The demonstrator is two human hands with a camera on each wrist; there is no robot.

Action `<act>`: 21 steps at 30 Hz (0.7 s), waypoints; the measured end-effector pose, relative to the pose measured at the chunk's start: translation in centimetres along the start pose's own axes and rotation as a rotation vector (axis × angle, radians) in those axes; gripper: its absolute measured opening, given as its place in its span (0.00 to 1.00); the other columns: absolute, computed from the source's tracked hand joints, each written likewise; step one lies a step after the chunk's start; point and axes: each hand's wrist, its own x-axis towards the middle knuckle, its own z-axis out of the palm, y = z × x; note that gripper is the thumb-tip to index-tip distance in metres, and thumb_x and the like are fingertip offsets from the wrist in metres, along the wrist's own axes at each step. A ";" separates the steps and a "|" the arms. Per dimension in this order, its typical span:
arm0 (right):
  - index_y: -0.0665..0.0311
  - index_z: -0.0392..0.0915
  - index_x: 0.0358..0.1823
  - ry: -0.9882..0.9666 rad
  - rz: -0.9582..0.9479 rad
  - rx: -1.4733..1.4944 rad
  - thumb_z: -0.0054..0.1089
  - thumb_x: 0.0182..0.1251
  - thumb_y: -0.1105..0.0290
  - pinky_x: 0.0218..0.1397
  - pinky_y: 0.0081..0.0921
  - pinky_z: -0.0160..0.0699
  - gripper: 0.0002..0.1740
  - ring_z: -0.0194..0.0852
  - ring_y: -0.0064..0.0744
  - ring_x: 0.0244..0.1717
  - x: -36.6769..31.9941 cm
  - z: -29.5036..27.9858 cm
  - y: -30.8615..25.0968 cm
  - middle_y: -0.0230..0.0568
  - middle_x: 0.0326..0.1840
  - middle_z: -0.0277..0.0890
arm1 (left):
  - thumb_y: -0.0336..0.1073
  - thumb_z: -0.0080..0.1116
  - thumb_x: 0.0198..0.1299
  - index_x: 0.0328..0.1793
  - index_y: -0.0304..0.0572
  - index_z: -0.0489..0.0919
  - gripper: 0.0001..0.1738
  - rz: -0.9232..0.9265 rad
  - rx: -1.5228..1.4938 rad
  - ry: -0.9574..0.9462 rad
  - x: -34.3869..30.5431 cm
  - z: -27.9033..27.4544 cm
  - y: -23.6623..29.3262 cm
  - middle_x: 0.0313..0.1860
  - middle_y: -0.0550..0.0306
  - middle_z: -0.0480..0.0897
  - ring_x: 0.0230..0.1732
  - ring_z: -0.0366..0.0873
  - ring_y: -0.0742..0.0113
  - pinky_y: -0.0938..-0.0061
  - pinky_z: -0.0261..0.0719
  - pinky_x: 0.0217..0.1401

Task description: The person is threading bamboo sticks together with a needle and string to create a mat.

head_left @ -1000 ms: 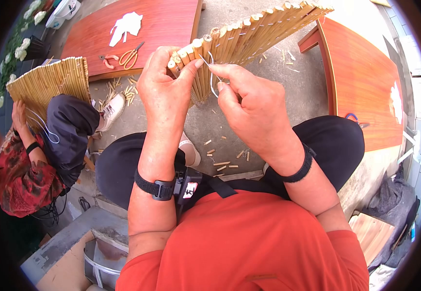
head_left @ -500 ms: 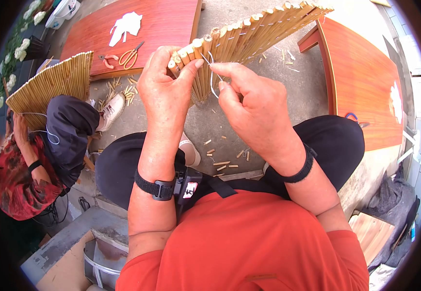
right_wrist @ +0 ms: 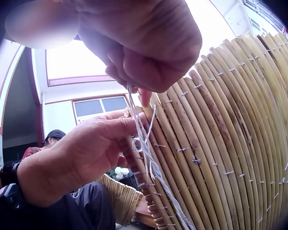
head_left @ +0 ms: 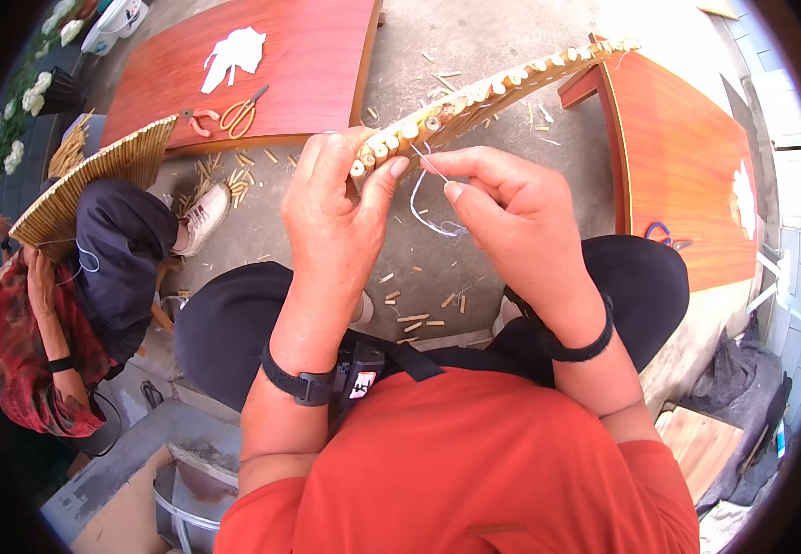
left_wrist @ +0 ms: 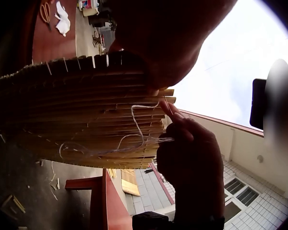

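Observation:
A mat of thin yellow sticks [head_left: 511, 81], joined by rows of white stitches, runs from the hands toward the upper right in the head view. My left hand [head_left: 334, 203] grips its near end, thumb on the stick ends. Close beside it, my right hand [head_left: 520, 222] pinches a thin needle-like piece [head_left: 433, 166] between thumb and forefinger, its far end at the sticks. White thread [head_left: 424, 220] hangs in a loop under the right fingers. In the right wrist view, thread strands [right_wrist: 156, 167] run down across the mat's face [right_wrist: 221, 120].
Pliers [head_left: 199, 122], scissors [head_left: 239, 115] and a white cloth [head_left: 234, 57] lie on the left red table [head_left: 308, 55]. Blue-handled scissors [head_left: 659, 233] lie on the right table [head_left: 696, 175]. Cut stick pieces litter the ground. At left, another person [head_left: 45, 323] holds a similar mat [head_left: 96, 185].
The mat's near end and both hands have moved lower, and the mat is tilted so its stick ends face up more. The right hand has shifted slightly right. The other person's mat has tilted too.

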 end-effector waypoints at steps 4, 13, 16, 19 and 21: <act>0.67 0.83 0.52 -0.064 0.128 0.031 0.54 0.66 0.81 0.23 0.12 0.52 0.15 0.54 0.07 0.20 -1.5 -1.1 -0.7 0.16 0.21 0.65 | 0.26 0.69 0.53 0.48 0.38 0.79 0.16 0.116 -0.043 -0.039 -1.2 -0.3 0.2 0.39 0.52 0.82 0.39 0.81 0.57 0.69 0.79 0.41; 0.63 0.81 0.54 -0.026 0.119 0.102 0.58 0.63 0.82 0.26 0.14 0.58 0.18 0.54 0.09 0.21 -3.2 -0.5 1.2 0.21 0.17 0.61 | 0.24 0.71 0.49 0.47 0.38 0.81 0.18 0.090 -0.117 -0.063 -1.3 -0.2 0.2 0.42 0.50 0.83 0.43 0.82 0.56 0.68 0.79 0.45; 0.64 0.81 0.55 -0.026 0.098 0.096 0.58 0.64 0.81 0.26 0.15 0.60 0.17 0.56 0.10 0.20 -3.2 -0.1 1.4 0.22 0.16 0.63 | 0.23 0.73 0.47 0.46 0.37 0.82 0.18 0.082 -0.142 -0.043 -1.1 0.0 0.1 0.42 0.51 0.84 0.43 0.82 0.60 0.71 0.78 0.45; 0.65 0.80 0.54 -0.007 0.084 0.128 0.59 0.66 0.79 0.26 0.15 0.62 0.15 0.58 0.10 0.20 -3.2 0.3 1.6 0.22 0.17 0.65 | 0.22 0.73 0.45 0.45 0.38 0.82 0.18 0.059 -0.150 -0.032 -1.2 0.2 0.2 0.40 0.53 0.83 0.41 0.81 0.61 0.72 0.78 0.43; 0.66 0.81 0.53 0.003 0.058 0.163 0.59 0.68 0.78 0.25 0.14 0.62 0.13 0.60 0.09 0.20 -3.2 0.4 2.0 0.22 0.18 0.67 | 0.21 0.73 0.45 0.44 0.38 0.82 0.18 0.040 -0.143 -0.033 -1.3 0.3 0.1 0.39 0.53 0.83 0.40 0.81 0.62 0.72 0.78 0.41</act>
